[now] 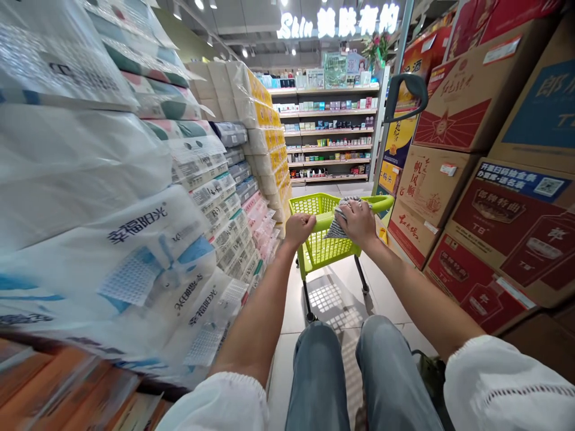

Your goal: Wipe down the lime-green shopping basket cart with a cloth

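A lime-green shopping cart (321,254) with a perforated basket stands right in front of me. My left hand (300,230) is closed around the left part of its handle (324,222). Over on the right, my right hand (358,222) grips a bunched grey-and-white striped cloth (336,227) against the same handle. Part of the cloth sticks out on the left of that hand, and the palm hides the rest. From this angle I cannot make out the basket's inside.
Tall stacks of wrapped tissue packs (135,233) line the left side. Liquor cartons (449,114) are piled on the right, beside a dark handle-shaped loop (405,97). Shelves of small goods (332,112) stand at the aisle's far end. Pale floor tiles (291,311) run between.
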A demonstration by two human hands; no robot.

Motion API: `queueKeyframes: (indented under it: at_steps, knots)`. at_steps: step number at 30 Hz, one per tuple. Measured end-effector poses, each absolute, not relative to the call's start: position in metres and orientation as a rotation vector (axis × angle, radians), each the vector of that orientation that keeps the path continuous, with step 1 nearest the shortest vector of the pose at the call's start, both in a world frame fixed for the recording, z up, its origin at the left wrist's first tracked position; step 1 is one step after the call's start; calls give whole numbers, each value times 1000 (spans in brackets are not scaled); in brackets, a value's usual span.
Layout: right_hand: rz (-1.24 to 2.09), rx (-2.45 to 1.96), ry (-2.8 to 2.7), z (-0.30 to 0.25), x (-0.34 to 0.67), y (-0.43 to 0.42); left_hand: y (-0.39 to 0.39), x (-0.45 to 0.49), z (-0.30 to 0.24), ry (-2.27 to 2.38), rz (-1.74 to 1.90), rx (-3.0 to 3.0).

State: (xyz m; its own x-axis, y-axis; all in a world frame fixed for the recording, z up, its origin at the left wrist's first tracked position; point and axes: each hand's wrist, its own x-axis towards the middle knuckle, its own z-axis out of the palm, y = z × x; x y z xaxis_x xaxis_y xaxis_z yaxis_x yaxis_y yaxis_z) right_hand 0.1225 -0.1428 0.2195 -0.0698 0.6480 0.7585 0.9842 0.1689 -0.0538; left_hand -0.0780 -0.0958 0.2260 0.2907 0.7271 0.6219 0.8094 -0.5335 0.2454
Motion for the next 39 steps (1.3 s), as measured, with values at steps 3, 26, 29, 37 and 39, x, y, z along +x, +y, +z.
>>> queueKeyframes:
  at_steps: [3,26,29,37,39]
  knots:
    - [-674,-1493,-1960,223,129,-145,-94,-91,233,-1426,-1005,-2492]
    - [-458,-1446,-1919,242,163,-96,-100,-19,239,-1689,-720,-2162]
    - [-449,-1537,-1805,238,187,-91,-100,-19,240,-1690,-727,-2193]
    - [-542,-1436,-1919,236,123,-113,-92,-19,235,-1665,-700,-2166]
    - [-543,-1387,-1951,237,109,-117,-89,-23,234,-1639,-672,-2187]
